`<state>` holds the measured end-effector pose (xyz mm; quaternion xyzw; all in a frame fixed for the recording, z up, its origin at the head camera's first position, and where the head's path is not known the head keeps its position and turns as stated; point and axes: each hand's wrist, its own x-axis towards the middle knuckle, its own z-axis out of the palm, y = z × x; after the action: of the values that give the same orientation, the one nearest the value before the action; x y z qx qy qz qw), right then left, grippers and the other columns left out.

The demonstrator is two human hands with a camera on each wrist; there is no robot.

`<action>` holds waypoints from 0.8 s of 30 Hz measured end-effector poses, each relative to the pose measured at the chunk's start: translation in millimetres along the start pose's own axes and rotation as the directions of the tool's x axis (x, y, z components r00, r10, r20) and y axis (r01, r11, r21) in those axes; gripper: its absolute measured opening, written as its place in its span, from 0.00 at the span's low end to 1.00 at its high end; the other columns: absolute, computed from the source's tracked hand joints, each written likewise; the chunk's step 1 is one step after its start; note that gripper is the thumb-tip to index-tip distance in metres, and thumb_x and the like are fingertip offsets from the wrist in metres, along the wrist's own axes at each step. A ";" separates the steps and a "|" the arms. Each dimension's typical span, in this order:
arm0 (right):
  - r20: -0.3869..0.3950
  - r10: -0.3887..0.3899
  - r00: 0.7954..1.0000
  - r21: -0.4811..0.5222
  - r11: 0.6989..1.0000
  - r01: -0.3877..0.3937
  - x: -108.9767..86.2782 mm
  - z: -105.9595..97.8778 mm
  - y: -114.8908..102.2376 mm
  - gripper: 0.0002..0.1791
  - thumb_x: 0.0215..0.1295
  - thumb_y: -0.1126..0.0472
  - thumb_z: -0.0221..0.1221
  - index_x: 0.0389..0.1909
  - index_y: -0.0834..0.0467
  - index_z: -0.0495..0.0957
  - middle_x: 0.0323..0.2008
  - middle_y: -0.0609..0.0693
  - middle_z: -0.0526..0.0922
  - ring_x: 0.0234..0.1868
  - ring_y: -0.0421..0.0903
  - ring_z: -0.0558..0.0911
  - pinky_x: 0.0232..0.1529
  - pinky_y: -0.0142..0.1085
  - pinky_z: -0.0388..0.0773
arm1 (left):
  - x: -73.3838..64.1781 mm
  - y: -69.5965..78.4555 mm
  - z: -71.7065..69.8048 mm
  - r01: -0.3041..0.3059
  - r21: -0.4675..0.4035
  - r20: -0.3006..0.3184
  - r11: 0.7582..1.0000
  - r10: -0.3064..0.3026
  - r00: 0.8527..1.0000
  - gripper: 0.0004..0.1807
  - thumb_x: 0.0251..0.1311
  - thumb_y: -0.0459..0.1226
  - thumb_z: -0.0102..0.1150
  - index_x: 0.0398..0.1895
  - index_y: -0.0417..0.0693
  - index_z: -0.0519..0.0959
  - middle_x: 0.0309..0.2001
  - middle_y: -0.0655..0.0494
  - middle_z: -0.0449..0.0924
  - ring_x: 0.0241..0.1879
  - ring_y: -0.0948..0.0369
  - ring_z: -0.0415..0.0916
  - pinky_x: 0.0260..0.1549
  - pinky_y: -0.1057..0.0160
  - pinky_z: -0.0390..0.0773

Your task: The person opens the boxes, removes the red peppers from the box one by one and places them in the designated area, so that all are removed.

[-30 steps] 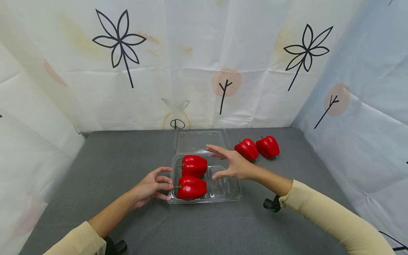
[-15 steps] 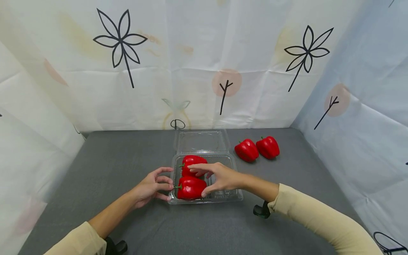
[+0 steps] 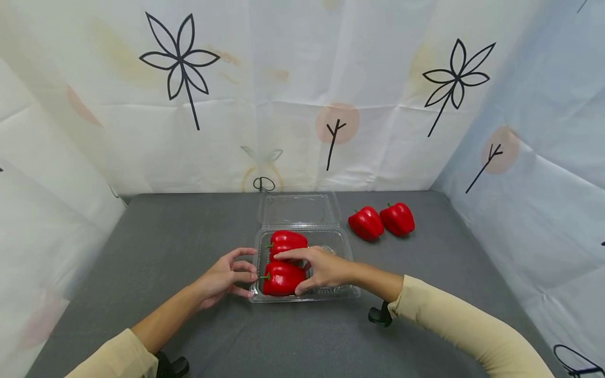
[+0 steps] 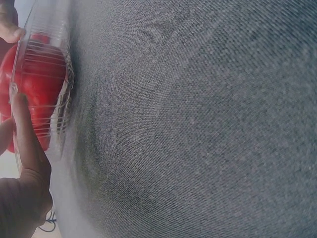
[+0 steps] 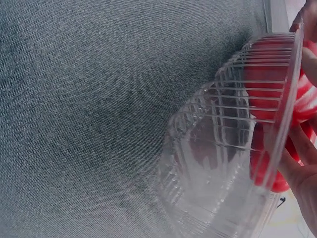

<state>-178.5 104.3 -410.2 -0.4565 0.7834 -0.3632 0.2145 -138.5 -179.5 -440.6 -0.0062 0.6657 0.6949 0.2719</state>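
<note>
A clear plastic clamshell container (image 3: 333, 299) lies on the table with its lid (image 3: 300, 210) folded back. Two red bell peppers sit side by side in its left half, a near one (image 3: 282, 278) and a far one (image 3: 287, 240), stems to the left. My right hand (image 3: 326, 269) grips the near pepper, thumb on its front side and fingers reaching between the two; the right wrist view shows this hand (image 5: 304, 168) partly. My left hand (image 3: 224, 277) touches the container's left rim with spread fingers, and the left wrist view shows its thumb (image 4: 29, 144) along the wall.
Two more red bell peppers, one (image 3: 366, 223) beside another (image 3: 397, 219), lie on the grey cloth-covered table (image 3: 189, 226) at the back right. White printed curtains (image 3: 293, 68) stand behind and at both sides.
My right hand has moved left and toward me from over the container's right half, and its fingers have come around the near pepper. The left hand has stayed at the rim.
</note>
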 end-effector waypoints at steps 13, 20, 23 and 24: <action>-0.020 0.001 1.000 -0.035 0.999 -0.002 1.6 1.5 -1.8 0.41 0.55 0.65 0.72 0.69 0.59 0.65 0.64 0.51 0.75 0.62 0.46 0.75 0.53 0.31 0.79 | -0.9 0.7 0.0 0.001 0.007 -0.006 1.000 -0.001 1.000 0.37 0.64 0.32 0.63 0.73 0.43 0.55 0.43 0.47 0.77 0.40 0.54 0.78 0.38 0.50 0.86; -0.032 0.002 0.999 -0.011 1.000 -0.003 3.7 0.3 -0.8 0.36 0.54 0.65 0.72 0.64 0.59 0.68 0.61 0.50 0.77 0.60 0.44 0.76 0.55 0.36 0.79 | -2.5 1.6 0.8 -0.013 -0.006 0.008 1.000 0.013 1.000 0.37 0.64 0.31 0.63 0.72 0.42 0.55 0.41 0.48 0.77 0.39 0.55 0.78 0.38 0.50 0.86; -0.035 0.001 0.999 -0.025 1.000 -0.002 3.6 -0.1 -0.4 0.35 0.54 0.64 0.73 0.63 0.57 0.69 0.60 0.48 0.78 0.59 0.42 0.76 0.57 0.36 0.78 | -2.9 2.4 1.1 -0.019 -0.012 0.019 1.000 0.019 1.000 0.37 0.64 0.30 0.63 0.72 0.41 0.55 0.41 0.49 0.76 0.39 0.55 0.78 0.37 0.49 0.86; -0.035 0.000 0.999 -0.027 1.000 -0.001 3.3 -0.3 -0.5 0.35 0.54 0.64 0.73 0.62 0.57 0.69 0.59 0.48 0.78 0.59 0.42 0.76 0.57 0.35 0.78 | -3.0 2.8 1.2 -0.020 -0.011 0.020 1.000 0.021 1.000 0.37 0.64 0.30 0.63 0.72 0.41 0.55 0.40 0.49 0.76 0.39 0.55 0.78 0.37 0.49 0.86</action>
<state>-180.0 101.3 -409.6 -0.4526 0.7919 -0.3606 0.1949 -136.6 -179.4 -436.8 0.0062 0.6590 0.7014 0.2716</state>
